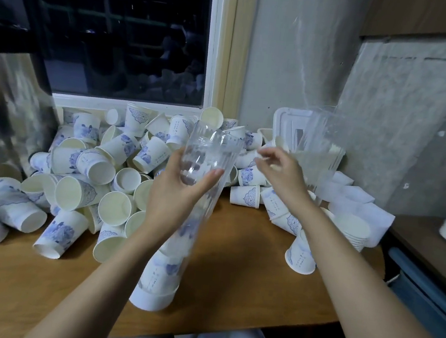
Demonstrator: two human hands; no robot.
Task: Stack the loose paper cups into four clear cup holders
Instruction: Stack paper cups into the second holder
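Wooden table (232,275) under a dark window (126,32), heaped with cups (122,163).

Head view: loose cups, white with blue print, lie piled on the table's left and back, most on their sides, with a few more scattered to the right. The left hand (175,191) grips a clear holder (213,145) around its upper part, thumb in front and fingers curled behind. The holder slants with its open top toward the window and its white base (151,299) near the table's front edge. A stack (163,270) of cups sits nested in its lower end. The right hand (283,170) hangs just right of the holder's top, fingers bent and tips drawn together; whether they pinch anything I cannot tell. A second holder (322,141) stands at the back right by the wall.
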